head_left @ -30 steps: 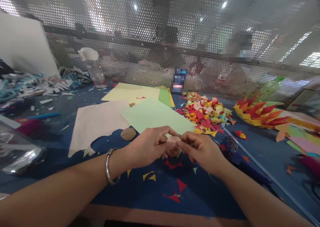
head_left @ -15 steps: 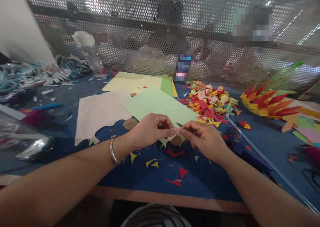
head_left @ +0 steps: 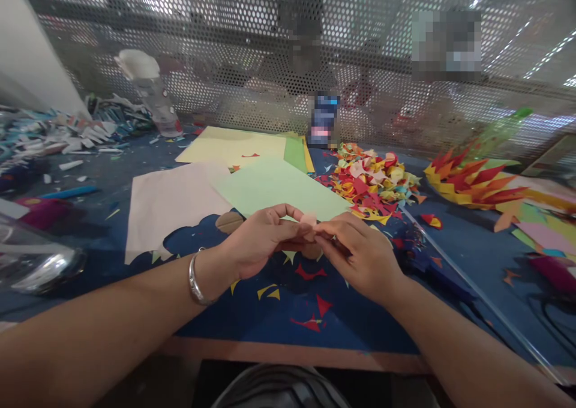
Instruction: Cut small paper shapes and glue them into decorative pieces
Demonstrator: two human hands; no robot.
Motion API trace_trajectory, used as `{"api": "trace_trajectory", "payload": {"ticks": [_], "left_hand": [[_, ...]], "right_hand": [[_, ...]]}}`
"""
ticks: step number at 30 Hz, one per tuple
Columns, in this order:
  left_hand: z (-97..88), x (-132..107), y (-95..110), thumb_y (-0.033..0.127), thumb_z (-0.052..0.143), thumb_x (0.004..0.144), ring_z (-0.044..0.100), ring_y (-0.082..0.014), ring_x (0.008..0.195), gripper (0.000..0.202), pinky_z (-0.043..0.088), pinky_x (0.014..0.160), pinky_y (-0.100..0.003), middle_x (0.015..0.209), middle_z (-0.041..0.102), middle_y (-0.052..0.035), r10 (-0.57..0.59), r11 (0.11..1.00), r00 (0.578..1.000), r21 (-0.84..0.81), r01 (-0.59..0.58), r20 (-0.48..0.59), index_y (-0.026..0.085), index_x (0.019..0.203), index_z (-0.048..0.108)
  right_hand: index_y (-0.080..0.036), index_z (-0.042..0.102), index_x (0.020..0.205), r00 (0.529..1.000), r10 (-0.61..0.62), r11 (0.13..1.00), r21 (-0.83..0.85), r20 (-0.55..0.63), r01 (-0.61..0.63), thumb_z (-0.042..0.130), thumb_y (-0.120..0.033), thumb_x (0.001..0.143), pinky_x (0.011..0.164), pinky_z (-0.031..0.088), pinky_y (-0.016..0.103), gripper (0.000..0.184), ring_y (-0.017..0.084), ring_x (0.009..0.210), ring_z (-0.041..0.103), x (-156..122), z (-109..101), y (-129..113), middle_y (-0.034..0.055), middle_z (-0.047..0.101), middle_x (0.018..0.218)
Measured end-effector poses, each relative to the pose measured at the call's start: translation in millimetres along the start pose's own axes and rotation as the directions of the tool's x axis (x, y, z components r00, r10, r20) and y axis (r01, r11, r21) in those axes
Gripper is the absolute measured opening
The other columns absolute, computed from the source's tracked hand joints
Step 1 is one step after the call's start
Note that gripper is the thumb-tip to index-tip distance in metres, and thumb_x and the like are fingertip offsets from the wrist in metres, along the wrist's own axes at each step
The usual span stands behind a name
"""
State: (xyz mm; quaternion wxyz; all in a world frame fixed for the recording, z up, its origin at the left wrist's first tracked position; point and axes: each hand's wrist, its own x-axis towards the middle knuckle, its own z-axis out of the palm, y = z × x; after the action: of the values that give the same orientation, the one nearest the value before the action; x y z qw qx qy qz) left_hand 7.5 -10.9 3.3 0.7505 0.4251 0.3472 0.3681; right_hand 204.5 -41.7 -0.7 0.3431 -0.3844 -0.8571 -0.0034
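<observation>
Between both hands, over the blue table, is a small pale pink piece of paper (head_left: 308, 219). My left hand (head_left: 269, 234), a silver bangle at its wrist, pinches the piece from the left. From the right, the fingertips of my right hand (head_left: 357, 252) close on the same piece. A pale green sheet (head_left: 279, 186) lies flat just beyond the hands. Left of it rests a pale pink sheet (head_left: 173, 198) with scalloped cut-outs along its near edge. A round brown disc (head_left: 229, 222) sits near my left hand. Red paper scraps (head_left: 310, 271) are scattered below the hands.
A heap of coloured paper scraps (head_left: 378, 180) lies at the back right, beside a flame-coloured paper fringe (head_left: 472, 183). A dark blue glue gun (head_left: 436, 273) and a clear rod (head_left: 477, 294) lie right. A clear container (head_left: 40, 264) stands left. Perforated metal (head_left: 216, 42) closes the back.
The hands have turned a little, and the pale pink piece now stands up between the fingertips. A dark pointed tip seen by the right hand is out of sight. The view has shifted slightly.
</observation>
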Motion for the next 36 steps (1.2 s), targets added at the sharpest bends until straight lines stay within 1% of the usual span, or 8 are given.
{"api": "trace_trajectory", "payload": {"ticks": [5,9,13,18,22,30,33,36], "left_hand": [[-2.0,1.6,2.3,0.02,0.07,0.083,0.07,-0.0124,0.079,0.016,0.053,0.083,-0.025,0.082,0.073,-0.0037,-0.061,0.997,0.998,-0.045,0.062,0.022,0.014,0.096,0.065],[-1.0,0.1,3.3,0.024,0.073,0.081,0.071,-0.0146,0.077,0.014,0.054,0.084,-0.028,0.083,0.074,-0.0043,-0.091,0.994,0.994,-0.051,0.094,0.062,0.013,0.09,0.069],[2.4,-2.4,1.4,0.033,0.076,0.077,0.073,-0.0179,0.077,0.023,0.056,0.077,-0.028,0.082,0.076,-0.0073,-0.092,0.996,0.995,0.024,0.091,0.049,0.013,0.086,0.069],[5.3,-3.5,0.0,0.034,0.074,0.078,0.073,-0.0196,0.076,0.023,0.057,0.074,-0.029,0.079,0.076,-0.0082,0.013,0.991,0.999,0.133,-0.018,0.042,0.011,0.084,0.07],[6.3,-3.5,0.4,0.032,0.068,0.083,0.074,-0.0192,0.077,0.022,0.057,0.071,-0.026,0.082,0.077,-0.011,-0.028,0.968,0.998,0.251,0.012,0.063,0.01,0.084,0.072],[4.8,-4.1,2.6,0.028,0.061,0.085,0.074,-0.0188,0.072,0.018,0.06,0.066,-0.027,0.077,0.074,-0.0062,0.009,0.919,0.992,0.389,-0.057,0.124,0.013,0.08,0.071],[4.9,-4.8,3.3,0.025,0.058,0.086,0.073,-0.0176,0.068,0.018,0.06,0.066,-0.028,0.072,0.073,-0.0052,-0.005,0.908,0.99,0.415,-0.053,0.138,0.014,0.077,0.069],[5.0,-4.1,3.1,0.026,0.058,0.086,0.073,-0.0176,0.065,0.019,0.06,0.065,-0.029,0.069,0.073,-0.0049,-0.051,0.923,0.99,0.385,-0.004,0.132,0.014,0.075,0.067]], "right_hand": [[-0.018,0.062,0.113,0.999,-0.004,0.998,-0.067,0.037,0.007,0.058,-0.022,0.093,0.064,0.048,0.027,0.021,0.017,0.081,0.064,-0.5,-1.0,0.4,0.0064,0.066,0.096],[-0.019,0.063,0.107,0.999,-0.006,1.0,-0.013,0.048,0.007,0.055,-0.024,0.095,0.068,0.048,0.027,0.015,0.017,0.081,0.063,0.0,-2.9,-1.8,0.0067,0.067,0.094],[-0.019,0.063,0.099,1.0,0.002,0.996,0.087,0.014,-0.003,0.053,-0.018,0.094,0.068,0.048,0.026,0.011,0.015,0.078,0.06,1.1,-4.2,-3.0,0.0053,0.065,0.087],[-0.017,0.063,0.091,0.992,0.125,0.979,0.168,-0.029,-0.118,0.057,-0.016,0.091,0.059,0.043,0.023,0.006,0.011,0.067,0.054,3.6,-3.8,-3.4,0.0027,0.06,0.08],[-0.017,0.062,0.089,0.987,0.16,0.969,0.195,-0.02,-0.153,0.058,-0.016,0.091,0.058,0.043,0.022,0.004,0.01,0.064,0.052,3.5,-3.6,-3.7,0.0016,0.057,0.078],[-0.018,0.062,0.086,0.986,0.164,0.965,0.205,0.022,-0.165,0.057,-0.02,0.092,0.055,0.042,0.023,0.008,0.011,0.062,0.051,3.4,-3.6,-4.4,0.0017,0.056,0.075],[-0.018,0.062,0.087,0.987,0.153,0.966,0.205,0.042,-0.158,0.056,-0.02,0.092,0.055,0.042,0.023,0.008,0.011,0.063,0.051,4.0,-3.2,-4.4,0.002,0.056,0.076],[-0.018,0.061,0.088,0.986,0.155,0.963,0.212,0.054,-0.163,0.055,-0.02,0.092,0.056,0.043,0.023,0.008,0.011,0.063,0.052,3.8,-3.3,-4.4,0.0025,0.057,0.078]]}}
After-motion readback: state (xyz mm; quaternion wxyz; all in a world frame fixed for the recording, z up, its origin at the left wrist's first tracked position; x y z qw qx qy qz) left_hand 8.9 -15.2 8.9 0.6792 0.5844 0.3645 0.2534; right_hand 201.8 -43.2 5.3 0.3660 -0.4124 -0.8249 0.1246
